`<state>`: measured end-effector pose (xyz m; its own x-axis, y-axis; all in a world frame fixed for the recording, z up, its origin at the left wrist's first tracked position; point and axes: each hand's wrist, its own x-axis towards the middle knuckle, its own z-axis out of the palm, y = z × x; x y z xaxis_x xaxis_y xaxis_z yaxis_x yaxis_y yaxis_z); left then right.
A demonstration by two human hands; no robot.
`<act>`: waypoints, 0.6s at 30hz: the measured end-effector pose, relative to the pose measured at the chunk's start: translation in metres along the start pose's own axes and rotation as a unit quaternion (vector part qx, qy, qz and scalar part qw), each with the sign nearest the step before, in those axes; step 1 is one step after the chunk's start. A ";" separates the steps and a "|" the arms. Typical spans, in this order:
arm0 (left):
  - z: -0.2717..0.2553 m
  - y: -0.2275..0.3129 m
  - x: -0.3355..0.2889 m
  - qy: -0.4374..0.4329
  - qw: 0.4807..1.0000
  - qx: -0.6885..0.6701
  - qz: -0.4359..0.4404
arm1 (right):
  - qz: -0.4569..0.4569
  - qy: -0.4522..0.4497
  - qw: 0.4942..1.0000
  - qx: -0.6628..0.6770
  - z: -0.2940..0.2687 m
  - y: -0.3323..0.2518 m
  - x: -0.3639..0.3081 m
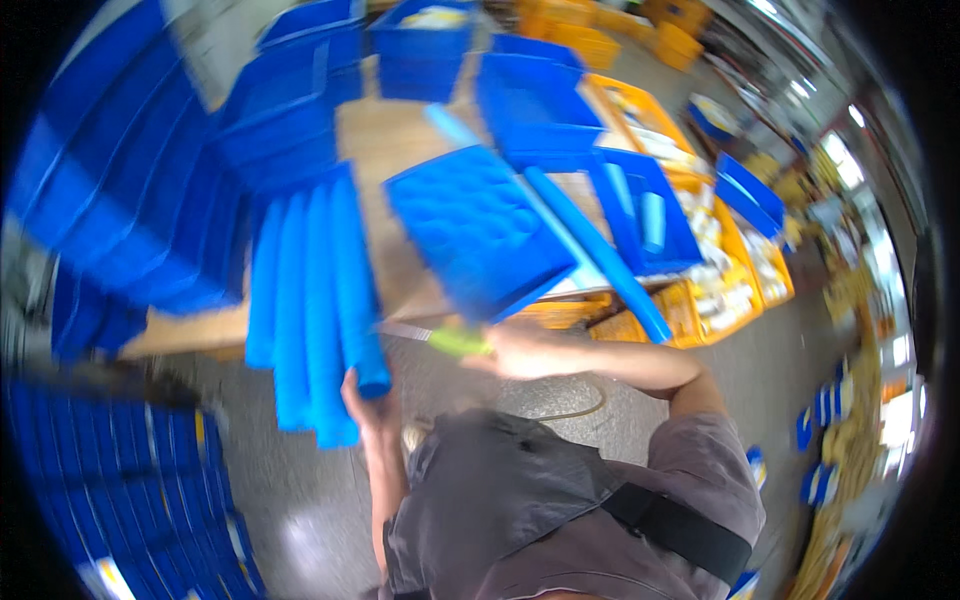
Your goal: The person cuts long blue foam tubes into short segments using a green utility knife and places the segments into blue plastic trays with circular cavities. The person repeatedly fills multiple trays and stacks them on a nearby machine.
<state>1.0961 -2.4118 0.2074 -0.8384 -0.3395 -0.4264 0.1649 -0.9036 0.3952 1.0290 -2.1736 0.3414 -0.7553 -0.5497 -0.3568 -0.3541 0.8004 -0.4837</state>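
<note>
Several long blue tubes [318,300] lie side by side at the table's left front, their near ends jutting past the edge. My left hand [375,415] grips the near end of the rightmost tube, fingers against its side. In my right hand [515,350] is a knife [458,342] with a yellow-green handle. Its thin silvery blade points left toward the tubes, apart from them. Motion blurs the right hand and the knife. Just beyond them a blue bin [480,225] with a bumpy blue surface sits tilted on the table.
Blue bins [535,100] line the table's back, and stacked blue bins [130,200] rise at left. One loose blue tube [600,255] slants across the right side. Yellow crates [725,290] with pale pieces stand beyond it. More blue bins [110,480] are stacked on the floor.
</note>
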 end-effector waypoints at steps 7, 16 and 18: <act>-0.003 0.010 -0.004 -0.094 0.995 0.012 -0.037 | -0.015 -0.055 0.998 0.038 -0.006 -0.014 -0.073; -0.017 0.002 -0.008 -0.167 0.985 0.017 -0.046 | -0.009 -0.046 0.997 0.067 -0.005 -0.009 -0.067; -0.047 -0.003 -0.021 -0.161 0.982 0.089 -0.031 | 0.010 -0.046 0.995 0.088 -0.006 -0.006 -0.044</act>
<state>1.1375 -2.4143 0.1770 -0.9697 -0.1586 -0.1857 0.0387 -0.8506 0.5244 1.0608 -2.1527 0.3652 -0.7044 -0.5601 -0.4360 -0.2304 0.7615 -0.6059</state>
